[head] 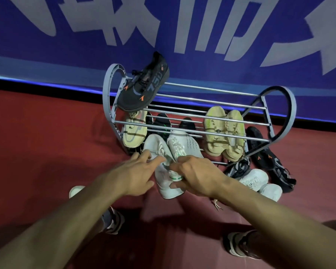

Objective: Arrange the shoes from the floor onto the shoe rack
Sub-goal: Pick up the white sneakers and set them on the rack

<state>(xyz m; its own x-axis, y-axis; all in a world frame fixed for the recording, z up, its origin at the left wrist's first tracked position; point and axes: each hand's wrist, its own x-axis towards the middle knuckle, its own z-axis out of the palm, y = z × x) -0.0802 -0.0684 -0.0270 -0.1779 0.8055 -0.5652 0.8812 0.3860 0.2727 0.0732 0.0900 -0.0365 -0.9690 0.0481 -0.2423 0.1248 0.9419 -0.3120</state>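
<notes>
Grey rack: black shoe tilted on top, yellow pair lower, white pair at front.

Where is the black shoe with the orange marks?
The black shoe sits tilted on the shoe rack's top bars at its left end, above a yellow shoe.

Red floor filling the lower and middle field, darker where shadows fall in the foreground. Behind it, a blue banner printed with large pale characters, cropped by the upper edge and illegible as a whole. A lighter blue band runs along the banner's lower part, and a black strip separates banner from floor.
</notes>
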